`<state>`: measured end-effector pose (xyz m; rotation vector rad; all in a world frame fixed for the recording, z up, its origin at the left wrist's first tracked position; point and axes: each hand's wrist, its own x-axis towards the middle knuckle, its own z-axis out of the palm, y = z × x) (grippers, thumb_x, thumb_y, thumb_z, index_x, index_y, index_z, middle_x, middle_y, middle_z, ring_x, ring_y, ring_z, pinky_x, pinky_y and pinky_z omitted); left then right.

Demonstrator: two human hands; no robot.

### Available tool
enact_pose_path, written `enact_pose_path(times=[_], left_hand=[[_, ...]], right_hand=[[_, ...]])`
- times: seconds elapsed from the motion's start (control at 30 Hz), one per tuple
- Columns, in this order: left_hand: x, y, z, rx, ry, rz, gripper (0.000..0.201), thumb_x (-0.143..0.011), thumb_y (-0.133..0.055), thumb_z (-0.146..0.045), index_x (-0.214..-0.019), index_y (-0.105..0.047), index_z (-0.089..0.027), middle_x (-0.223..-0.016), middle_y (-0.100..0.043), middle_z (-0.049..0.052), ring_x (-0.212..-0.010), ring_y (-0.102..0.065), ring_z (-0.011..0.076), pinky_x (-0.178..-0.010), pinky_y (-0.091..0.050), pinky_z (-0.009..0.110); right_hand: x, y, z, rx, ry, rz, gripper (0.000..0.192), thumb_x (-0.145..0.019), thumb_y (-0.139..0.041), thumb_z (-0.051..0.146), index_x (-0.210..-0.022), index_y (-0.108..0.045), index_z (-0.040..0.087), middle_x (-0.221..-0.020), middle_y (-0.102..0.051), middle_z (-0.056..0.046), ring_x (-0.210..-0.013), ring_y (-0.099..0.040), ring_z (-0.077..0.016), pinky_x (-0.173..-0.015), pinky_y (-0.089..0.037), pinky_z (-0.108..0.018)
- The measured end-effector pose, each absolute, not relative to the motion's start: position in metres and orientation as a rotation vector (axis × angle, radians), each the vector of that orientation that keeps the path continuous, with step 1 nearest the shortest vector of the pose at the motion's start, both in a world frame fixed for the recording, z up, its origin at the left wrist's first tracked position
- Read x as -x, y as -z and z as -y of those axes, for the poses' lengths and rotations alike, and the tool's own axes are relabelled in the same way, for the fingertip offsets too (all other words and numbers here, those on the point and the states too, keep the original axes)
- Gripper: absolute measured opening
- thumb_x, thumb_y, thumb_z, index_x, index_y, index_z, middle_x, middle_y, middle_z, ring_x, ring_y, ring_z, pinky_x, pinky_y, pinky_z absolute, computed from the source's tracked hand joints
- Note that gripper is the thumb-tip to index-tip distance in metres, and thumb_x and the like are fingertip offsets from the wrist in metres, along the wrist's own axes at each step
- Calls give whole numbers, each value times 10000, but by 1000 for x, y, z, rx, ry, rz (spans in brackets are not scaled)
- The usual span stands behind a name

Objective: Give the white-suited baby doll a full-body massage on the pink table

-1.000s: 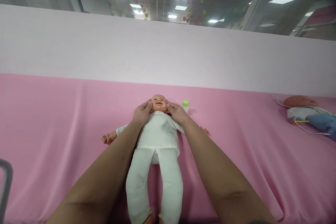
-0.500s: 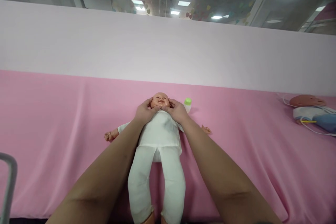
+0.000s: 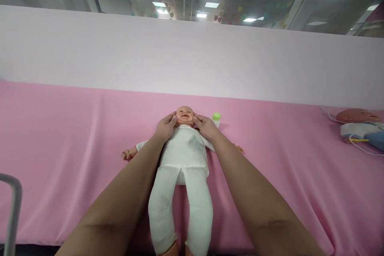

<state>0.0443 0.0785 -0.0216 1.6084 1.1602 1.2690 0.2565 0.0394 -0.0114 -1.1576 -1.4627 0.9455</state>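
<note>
A baby doll [image 3: 186, 148] in a white top and white trousers lies on its back, its head away from me and its arms spread. My left hand [image 3: 167, 126] cups one side of the doll's head, thumb at the cheek. On the opposite side my right hand [image 3: 206, 125] holds the head the same way, with the thumb by the jaw. Fingertips of both hands are partly hidden beside the head. Just right of my right hand stands a small bottle with a green cap [image 3: 216, 117], its lower part covered by the hand.
Pink cloth [image 3: 75, 148] covers the surface, with a white wall panel [image 3: 192, 56] and glass behind it. At the far right lies another doll [image 3: 357, 115] with blue and white clothing and a thin white tube. A grey metal rail [image 3: 15, 208] rises at the lower left.
Both thumbs have moved outward from under the doll's chin to the sides of its face. The doll lies in nearly the same place; the view has shifted slightly.
</note>
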Motion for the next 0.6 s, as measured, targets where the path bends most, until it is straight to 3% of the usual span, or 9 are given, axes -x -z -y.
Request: enact_pose_path(times=[0.17,0.37,0.6], left_hand=[[-42,21,-78,-1666,-1212,-1156,642,-885,-690,-632,-1391,-672,-237,-1350,-737,104,-1270,-668,296,-1110,-501,429],[-40,20,-78,-1762,-1118,-1274,846,-772,-819,-586,-1499,-560,-239,-1397,-705,107,-1262,-674,301,-1050,-537,388],[-38,23,-81,-1759,-1119,-1201,835,-822,-783,-534,-1541,-525,-195,-1478,-649,127,-1341,-625,305,-1115,-505,402]], right_hand=[[-254,11,-42,1210,-834,1522,530,-893,-711,620,-1284,-739,263,-1200,-790,-58,-1115,-734,-276,-1030,-557,-441],[-246,21,-50,1347,-687,1436,678,-731,-880,552,-1324,-702,277,-1242,-770,-64,-1137,-725,-289,-1046,-554,-459],[-247,19,-47,1302,-727,1464,594,-774,-855,483,-1313,-718,274,-1261,-768,-63,-1155,-724,-298,-1072,-545,-470]])
